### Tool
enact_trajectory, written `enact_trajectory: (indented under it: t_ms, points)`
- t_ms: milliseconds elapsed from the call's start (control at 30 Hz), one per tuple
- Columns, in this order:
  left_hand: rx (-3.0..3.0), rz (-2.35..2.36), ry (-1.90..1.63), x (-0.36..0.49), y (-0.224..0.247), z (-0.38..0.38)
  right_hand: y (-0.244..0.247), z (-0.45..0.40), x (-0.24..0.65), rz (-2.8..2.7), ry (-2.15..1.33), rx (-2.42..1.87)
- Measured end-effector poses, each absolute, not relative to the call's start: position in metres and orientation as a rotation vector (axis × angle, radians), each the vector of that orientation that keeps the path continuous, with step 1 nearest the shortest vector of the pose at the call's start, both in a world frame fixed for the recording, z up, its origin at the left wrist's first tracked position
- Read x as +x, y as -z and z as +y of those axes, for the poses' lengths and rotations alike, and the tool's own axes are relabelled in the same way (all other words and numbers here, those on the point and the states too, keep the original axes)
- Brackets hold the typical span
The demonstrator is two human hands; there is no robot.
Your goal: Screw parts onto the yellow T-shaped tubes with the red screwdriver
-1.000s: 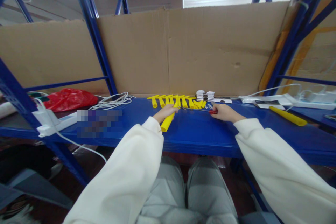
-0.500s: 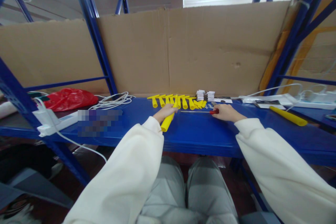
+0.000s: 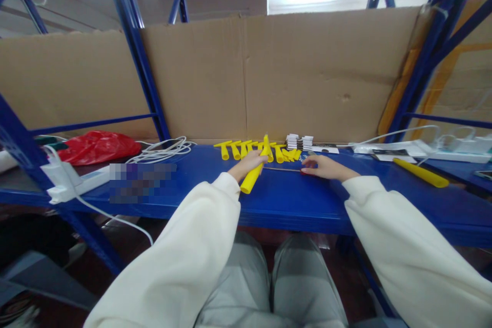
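Observation:
My left hand [image 3: 248, 164] is wrapped round a yellow T-shaped piece [image 3: 251, 179], whose tube end points toward me. My right hand [image 3: 317, 166] rests low over the blue table [image 3: 292, 200], its fingers on the red handle [image 3: 306, 171] of a screwdriver. The thin metal shaft [image 3: 282, 169] reaches left toward the yellow piece. Behind my left hand stands a row of several yellow T-shaped pieces [image 3: 225, 151], with smaller yellow parts [image 3: 292, 155] at its right end.
Small white stacked pieces [image 3: 300, 142] stand near the cardboard wall [image 3: 200, 77]. A red plastic bag [image 3: 100, 147], coiled white cable [image 3: 169, 148] and power strip [image 3: 84, 180] lie left. To the right are a yellow tube [image 3: 421, 172] and another power strip [image 3: 461, 148].
My left hand and its yellow piece have shifted slightly right. My right hand and the screwdriver handle have moved a little left, and the fingers look looser on the handle.

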State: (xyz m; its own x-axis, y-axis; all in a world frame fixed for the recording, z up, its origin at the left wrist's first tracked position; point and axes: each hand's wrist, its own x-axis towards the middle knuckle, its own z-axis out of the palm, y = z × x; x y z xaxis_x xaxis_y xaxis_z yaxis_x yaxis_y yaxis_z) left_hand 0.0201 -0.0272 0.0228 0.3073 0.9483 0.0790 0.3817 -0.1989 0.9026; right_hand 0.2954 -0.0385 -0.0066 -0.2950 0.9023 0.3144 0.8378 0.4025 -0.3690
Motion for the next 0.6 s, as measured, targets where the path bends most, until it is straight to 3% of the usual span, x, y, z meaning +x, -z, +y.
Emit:
enact_trajectory:
  t_ms: [200, 600]
  points:
    - [1.797, 1.05, -0.784, 0.068, -0.032, -0.038, 0.008, -0.029, 0.286, -2.0, -0.014, -1.334]
    - [1.758, 0.928, -0.795, 0.12, -0.031, -0.034, 0.009, -0.01, 0.301, -1.897, 0.066, -1.43]
